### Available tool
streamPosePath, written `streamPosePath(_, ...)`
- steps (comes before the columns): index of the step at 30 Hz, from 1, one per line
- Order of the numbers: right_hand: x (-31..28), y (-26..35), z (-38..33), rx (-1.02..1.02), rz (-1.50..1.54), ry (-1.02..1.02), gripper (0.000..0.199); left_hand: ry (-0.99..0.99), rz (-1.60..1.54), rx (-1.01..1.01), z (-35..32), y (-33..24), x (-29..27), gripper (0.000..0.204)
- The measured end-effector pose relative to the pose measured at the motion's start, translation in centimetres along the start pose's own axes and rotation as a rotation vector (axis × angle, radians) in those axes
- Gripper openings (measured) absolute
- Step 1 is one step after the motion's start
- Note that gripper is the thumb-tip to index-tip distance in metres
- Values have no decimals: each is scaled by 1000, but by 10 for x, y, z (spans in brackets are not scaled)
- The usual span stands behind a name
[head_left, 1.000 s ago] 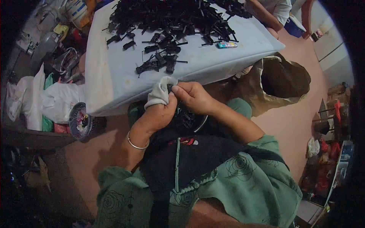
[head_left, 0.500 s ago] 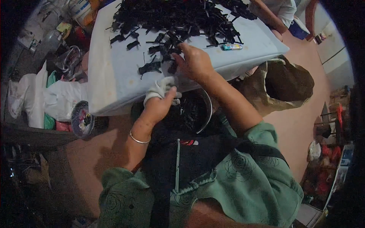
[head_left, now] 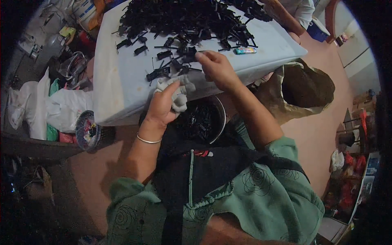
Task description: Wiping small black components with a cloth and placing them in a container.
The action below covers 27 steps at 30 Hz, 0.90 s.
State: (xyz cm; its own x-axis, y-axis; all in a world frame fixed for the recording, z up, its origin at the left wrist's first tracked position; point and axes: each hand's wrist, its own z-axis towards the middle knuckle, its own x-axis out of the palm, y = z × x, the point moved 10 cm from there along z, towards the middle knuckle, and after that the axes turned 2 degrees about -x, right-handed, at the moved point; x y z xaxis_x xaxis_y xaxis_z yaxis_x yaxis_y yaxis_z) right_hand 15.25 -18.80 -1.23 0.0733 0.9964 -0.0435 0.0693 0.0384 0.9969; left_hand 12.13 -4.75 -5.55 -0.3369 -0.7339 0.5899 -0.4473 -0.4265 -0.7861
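My left hand (head_left: 163, 107) grips a crumpled grey-white cloth (head_left: 178, 93) at the near edge of a white-covered table (head_left: 118, 77). Stretched forward over the table, my right hand (head_left: 217, 68) pinches a small black part (head_left: 187, 56) at the near side of a big heap of black parts (head_left: 192, 20). A few stray black parts (head_left: 157, 73) lie just ahead of the cloth. On my lap, under both hands, sits a round metal bowl (head_left: 218, 122) with black parts inside.
A brown sack (head_left: 302, 92) stands open on the floor at the right. A small coloured box (head_left: 245, 50) lies on the table's right side. White bags (head_left: 61, 108) and a patterned bowl (head_left: 85, 130) sit on the left. Another person's arm (head_left: 286, 16) rests at the table's far right.
My right hand left the cloth at my lap and reached forward onto the table to the black parts. My left hand kept the cloth and rose slightly.
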Motion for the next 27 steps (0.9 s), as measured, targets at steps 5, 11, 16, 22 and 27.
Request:
streamPosePath(5,44,28,-46,-411,-65,478,25,11,-285,-173,-11,8,7,22)
streamPosePath(11,45,49,-71,-611,-128,525,26,483,-333,-298,-34,2,55,21)
streamPosePath(16,43,68,-90,-625,-247,398,25,54,313,271,-29,-29,35,20)
streamPosePath(22,38,50,-83,-608,-439,19,19,-180,770,525,-42,-42,32,22)
streamPosePath(27,39,30,-67,-367,-129,125,22,-55,481,358,-43,-35,44,24)
